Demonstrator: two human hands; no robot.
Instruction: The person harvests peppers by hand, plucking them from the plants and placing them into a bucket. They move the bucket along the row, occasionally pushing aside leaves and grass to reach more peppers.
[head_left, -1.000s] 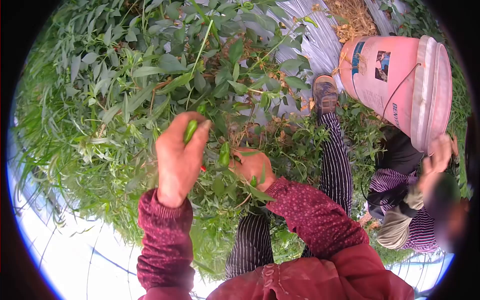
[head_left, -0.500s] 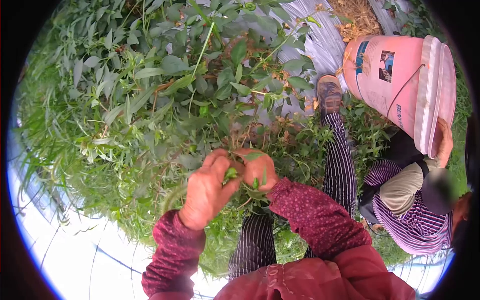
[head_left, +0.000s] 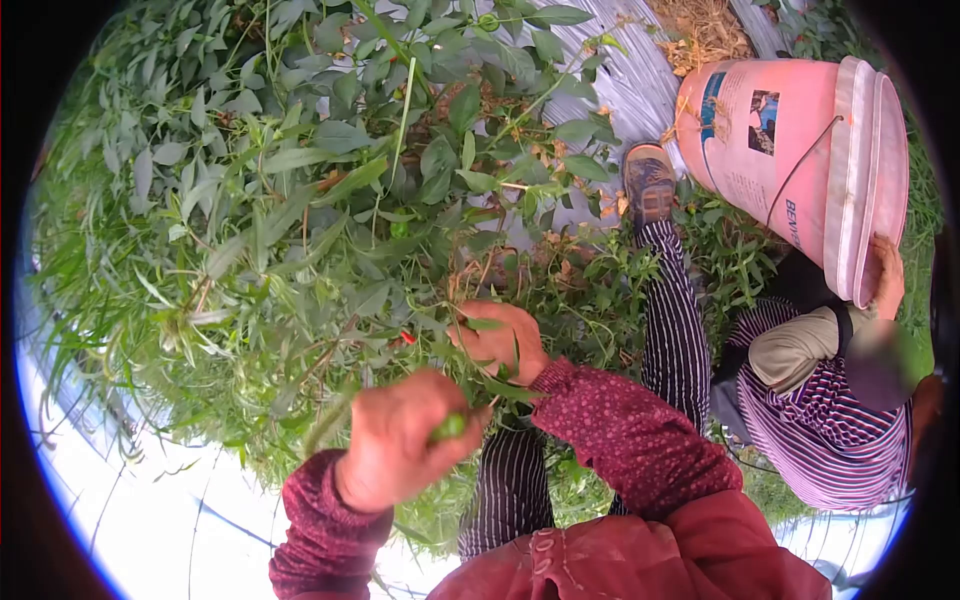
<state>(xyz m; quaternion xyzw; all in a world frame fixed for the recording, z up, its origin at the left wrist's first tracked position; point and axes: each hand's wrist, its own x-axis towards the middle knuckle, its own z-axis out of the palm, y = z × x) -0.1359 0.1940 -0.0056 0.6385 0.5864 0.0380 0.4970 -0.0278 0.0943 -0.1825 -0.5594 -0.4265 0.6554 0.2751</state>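
My left hand (head_left: 400, 437), slightly blurred, is closed around a green pepper (head_left: 450, 427) below the pepper plant. A thin stem end sticks out past its fingers. Up and to its right, my right hand (head_left: 503, 342) is curled closed on a leafy branch (head_left: 515, 389) of the plant; leaves poke out around it, and its fingertips are partly hidden. A small red pepper (head_left: 407, 338) shows among the foliage between the hands. Higher up, a green pepper (head_left: 400, 229) hangs on the plant.
At right, another person (head_left: 825, 410) in striped clothes has a hand on a large pink bucket (head_left: 770, 150), which lies tilted in this view. My shoe (head_left: 650, 182) rests beside silvery plastic sheeting (head_left: 625, 75). Dense plants and grass (head_left: 130, 260) fill the left side.
My left hand has pulled down and away from my right hand, carrying the green pepper. My right hand stays at the plant, and the red pepper has come into sight.
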